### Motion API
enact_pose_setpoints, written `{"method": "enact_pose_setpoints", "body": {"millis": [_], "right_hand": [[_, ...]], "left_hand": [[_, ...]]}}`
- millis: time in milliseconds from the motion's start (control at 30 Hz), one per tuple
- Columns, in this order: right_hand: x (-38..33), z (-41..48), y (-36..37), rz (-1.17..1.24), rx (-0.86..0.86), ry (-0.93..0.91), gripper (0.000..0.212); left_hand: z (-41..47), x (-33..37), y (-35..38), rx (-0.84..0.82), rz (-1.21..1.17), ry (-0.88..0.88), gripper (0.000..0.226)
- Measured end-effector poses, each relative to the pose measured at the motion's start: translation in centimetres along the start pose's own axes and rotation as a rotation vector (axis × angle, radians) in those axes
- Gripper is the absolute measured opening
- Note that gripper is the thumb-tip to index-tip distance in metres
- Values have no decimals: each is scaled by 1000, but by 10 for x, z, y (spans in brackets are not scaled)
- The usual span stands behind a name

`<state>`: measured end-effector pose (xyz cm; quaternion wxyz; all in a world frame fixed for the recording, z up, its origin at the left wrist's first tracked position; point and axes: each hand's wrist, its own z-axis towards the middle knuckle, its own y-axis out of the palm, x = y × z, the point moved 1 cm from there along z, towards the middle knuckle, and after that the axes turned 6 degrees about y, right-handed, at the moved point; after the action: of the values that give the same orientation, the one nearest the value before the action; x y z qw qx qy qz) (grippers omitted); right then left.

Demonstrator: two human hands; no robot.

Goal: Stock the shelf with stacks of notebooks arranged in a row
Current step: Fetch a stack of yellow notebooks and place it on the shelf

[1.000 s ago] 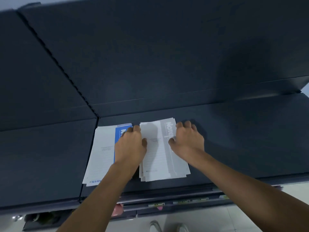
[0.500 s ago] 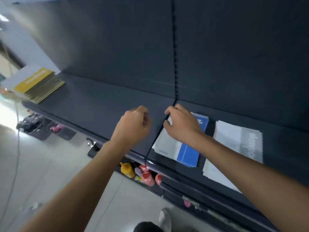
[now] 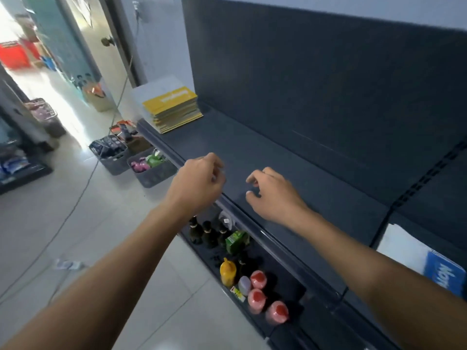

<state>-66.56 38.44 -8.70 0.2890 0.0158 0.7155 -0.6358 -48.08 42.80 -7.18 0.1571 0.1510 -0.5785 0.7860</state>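
Between stacks: your left hand [image 3: 199, 180] and right hand [image 3: 273, 195] hover empty, grip loosely curled, above the shelf [image 3: 252, 147]. Next, probably fetch the yellow notebooks [image 3: 174, 107] at its far end.

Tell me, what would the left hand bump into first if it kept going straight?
Likely the dark back panel. The left hand points across a bare stretch of shelf toward it, and the yellow notebook stack sits off to its left. Depth is hard to judge.
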Motion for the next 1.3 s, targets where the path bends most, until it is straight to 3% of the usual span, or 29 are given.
{"method": "enact_pose_setpoints", "body": {"millis": [367, 967, 1300], "right_hand": [[-115, 112, 39, 17, -35, -45, 23], [-211, 319, 75, 3, -56, -100, 18], [-249, 376, 95, 56, 84, 145, 20]], "left_hand": [[34, -143, -57, -12, -15, -81, 20], [183, -305, -110, -36, 12, 4, 26], [261, -394, -125, -43, -46, 199, 24]]}}
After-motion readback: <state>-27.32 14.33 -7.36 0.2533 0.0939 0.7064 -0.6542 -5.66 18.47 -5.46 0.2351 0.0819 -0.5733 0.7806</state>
